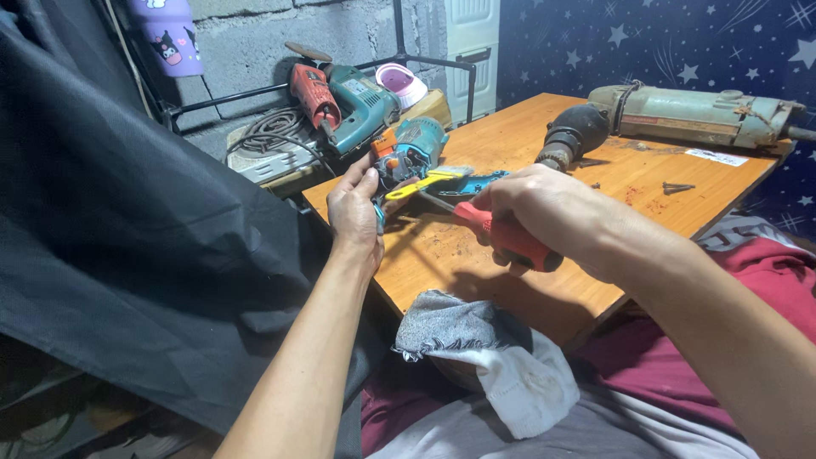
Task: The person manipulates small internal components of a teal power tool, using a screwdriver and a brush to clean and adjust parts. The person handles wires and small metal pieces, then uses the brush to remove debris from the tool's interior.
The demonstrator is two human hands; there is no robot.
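Observation:
My left hand (355, 208) grips the near end of a partly dismantled teal power tool (410, 151) that lies on the wooden table (527, 144). My right hand (544, 212) is closed around the red handle of a screwdriver (510, 240), whose shaft points left toward the tool. A yellow-handled tool (422, 182) and a teal housing piece (474, 184) lie just behind the screwdriver shaft.
A large grey-green drill (680, 115) lies at the table's far right, with small bits (677, 188) near it. A red and teal drill (340, 98) and coiled cable (272, 132) rest on a rack behind. A grey rag (484, 357) lies on my lap. Black cloth (127, 212) hangs left.

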